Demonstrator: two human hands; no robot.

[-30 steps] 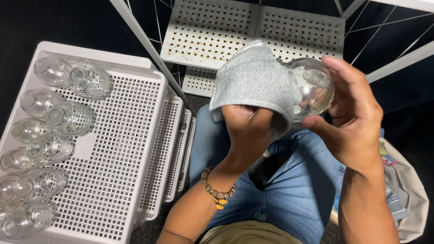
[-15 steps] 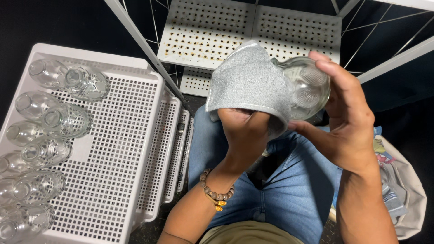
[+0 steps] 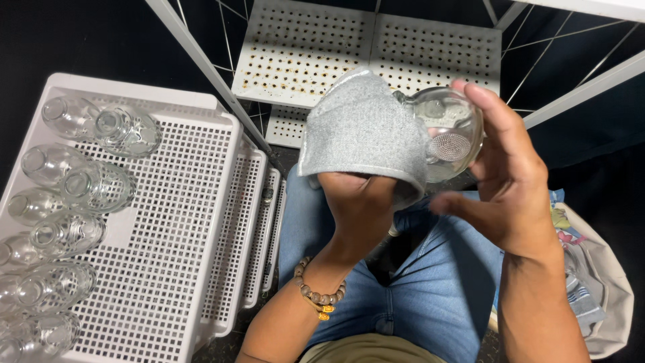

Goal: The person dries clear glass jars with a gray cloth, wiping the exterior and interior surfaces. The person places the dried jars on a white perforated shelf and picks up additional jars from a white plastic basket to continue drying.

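The right hand (image 3: 517, 195) grips 1 clear glass bottle (image 3: 449, 131), its long axis running sideways toward the left hand (image 3: 359, 202). The left fingers, closed inside a grey cloth (image 3: 366, 131), press that cloth against the bottle's left end.

Glossy clear glass bottle (image 3: 449, 131); matt grey nubby cloth (image 3: 366, 131); white plastic crate (image 3: 171, 228).

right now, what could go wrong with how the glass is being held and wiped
The glass bottle rests only in the fingers of the right hand above the knees, so it could slip and fall. The left hand pushes the grey cloth against it, and a hard push might knock it loose. Bottles lie loose on the white crate and could roll.
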